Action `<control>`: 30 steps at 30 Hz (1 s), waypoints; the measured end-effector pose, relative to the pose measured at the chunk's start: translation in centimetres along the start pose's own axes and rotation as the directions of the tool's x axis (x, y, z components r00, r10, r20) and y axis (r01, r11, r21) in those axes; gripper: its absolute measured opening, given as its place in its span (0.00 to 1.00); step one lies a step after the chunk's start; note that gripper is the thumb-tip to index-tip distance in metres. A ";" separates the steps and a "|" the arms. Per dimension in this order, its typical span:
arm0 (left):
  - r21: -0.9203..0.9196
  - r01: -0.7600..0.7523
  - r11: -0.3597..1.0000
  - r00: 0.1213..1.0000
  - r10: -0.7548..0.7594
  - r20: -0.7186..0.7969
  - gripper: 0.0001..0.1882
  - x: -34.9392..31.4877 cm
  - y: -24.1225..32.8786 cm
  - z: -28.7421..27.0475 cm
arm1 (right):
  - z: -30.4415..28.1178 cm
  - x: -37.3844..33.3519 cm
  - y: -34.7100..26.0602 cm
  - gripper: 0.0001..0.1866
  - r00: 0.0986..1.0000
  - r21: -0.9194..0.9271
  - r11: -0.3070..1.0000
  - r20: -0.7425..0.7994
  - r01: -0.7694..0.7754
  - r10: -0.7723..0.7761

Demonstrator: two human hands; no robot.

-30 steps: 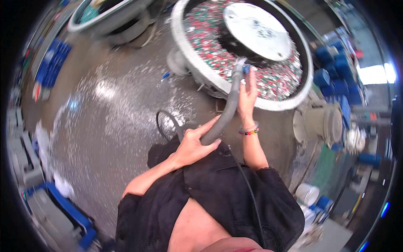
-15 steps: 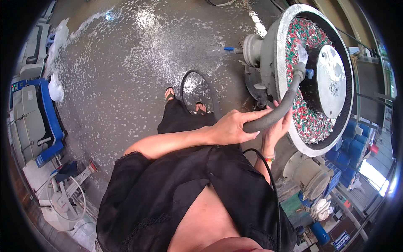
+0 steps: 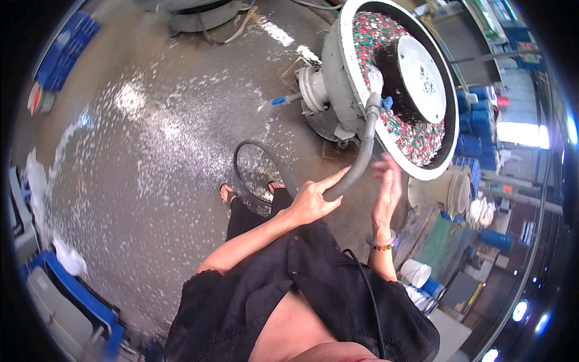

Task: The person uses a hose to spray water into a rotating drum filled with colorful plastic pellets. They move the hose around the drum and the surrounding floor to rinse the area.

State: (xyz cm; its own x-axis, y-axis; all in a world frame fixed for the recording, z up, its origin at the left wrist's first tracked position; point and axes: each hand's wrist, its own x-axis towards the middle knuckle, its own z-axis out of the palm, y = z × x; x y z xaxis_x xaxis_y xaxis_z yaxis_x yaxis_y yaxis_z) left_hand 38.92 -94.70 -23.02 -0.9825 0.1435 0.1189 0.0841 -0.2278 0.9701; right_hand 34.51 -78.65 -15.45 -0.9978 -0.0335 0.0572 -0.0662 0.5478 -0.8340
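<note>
My left hand [image 3: 315, 200] is wrapped round a thick grey hose [image 3: 362, 158], one finger stretched along it. The hose's end, with a blue valve handle [image 3: 387, 103], reaches over the rim of a round grey tub machine [image 3: 348, 63]. Water sprays from it onto small red, green and silvery pieces [image 3: 415, 140] lying in the ring-shaped channel. A white-topped hub [image 3: 424, 75] rises in the tub's middle. My right hand [image 3: 388, 190], a bracelet at its wrist, is raised just right of the hose and apart from it. Its fingers are stretched out, slightly blurred, with nothing in them.
Foamy water covers the floor [image 3: 175, 199]. A hose loop [image 3: 236, 166] lies by my feet. A drain pipe with a blue handle [image 3: 278, 101] sticks out from the tub's left. Blue crates [image 3: 67, 49] stand far left; a white bucket [image 3: 416, 273] stands at right.
My right hand has come off the hose and moved a little away from it. The left hand still grips the hose. The view has shifted, so the tub appears further left and higher.
</note>
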 end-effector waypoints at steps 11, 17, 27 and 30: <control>0.143 0.143 0.979 0.986 -0.154 0.067 0.35 5.4 -0.4 2.6 | 3.1 1.8 2.5 0.24 0.939 0.595 0.730 0.261 -0.338 0.222; 0.007 -0.135 0.991 0.989 0.136 -0.061 0.24 6.0 -3.1 1.9 | 1.4 4.2 3.4 0.21 0.819 0.686 0.455 0.418 -0.568 0.392; -0.179 0.525 0.832 0.557 -0.494 -0.668 0.14 13.7 -25.0 -18.7 | -1.6 9.6 5.9 0.22 0.841 0.647 0.551 0.306 -0.527 0.445; -0.417 0.671 0.613 0.415 -0.777 -0.473 0.16 15.3 -37.3 -20.9 | -2.9 12.6 7.5 0.21 0.807 0.682 0.523 0.172 -0.512 0.565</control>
State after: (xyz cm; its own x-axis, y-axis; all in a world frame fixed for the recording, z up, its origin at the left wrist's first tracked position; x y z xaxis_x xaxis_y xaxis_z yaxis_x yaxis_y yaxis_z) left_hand 17.29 -104.15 -61.85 -0.5518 -0.2190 -0.8047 -0.6775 -0.4449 0.5857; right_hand 21.46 -72.58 -19.40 -0.8429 0.1388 -0.5198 0.4738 -0.2662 -0.8394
